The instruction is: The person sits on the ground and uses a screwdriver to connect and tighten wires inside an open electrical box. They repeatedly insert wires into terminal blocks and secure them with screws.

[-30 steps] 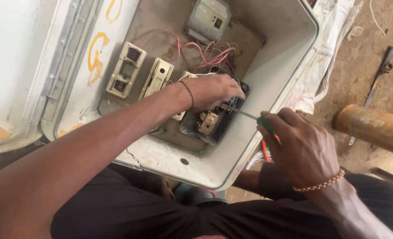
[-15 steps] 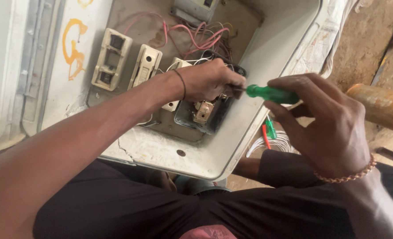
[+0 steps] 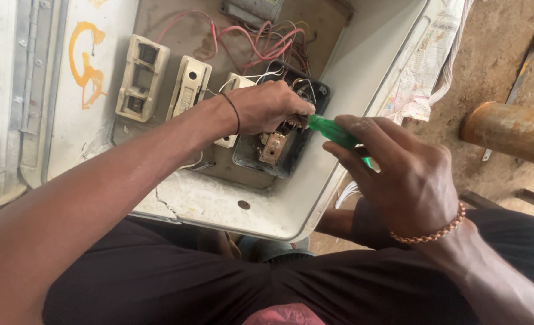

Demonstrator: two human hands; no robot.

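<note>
A white metal electrical box (image 3: 315, 192) lies open across my lap. Inside it sit cream fuse holders (image 3: 142, 78), red and white wires (image 3: 261, 39) and a black switch unit (image 3: 282, 141) with brass parts. My left hand (image 3: 267, 107) reaches into the box and pinches something at the top of the black unit; what it pinches is hidden by the fingers. My right hand (image 3: 405, 174) grips a green-handled screwdriver (image 3: 333, 131), its tip pointing at the black unit right beside my left fingertips.
The box's lid (image 3: 14, 96) with an orange painted mark stands open at the left. A rusty pipe (image 3: 510, 129) lies on the dirt floor at the right, with a sheet of newspaper (image 3: 420, 72) beside the box and metal bars further back.
My right hand has carried the screwdriver up and left until its tip is at the black unit. My left hand stays on the unit. The view has shifted downward.
</note>
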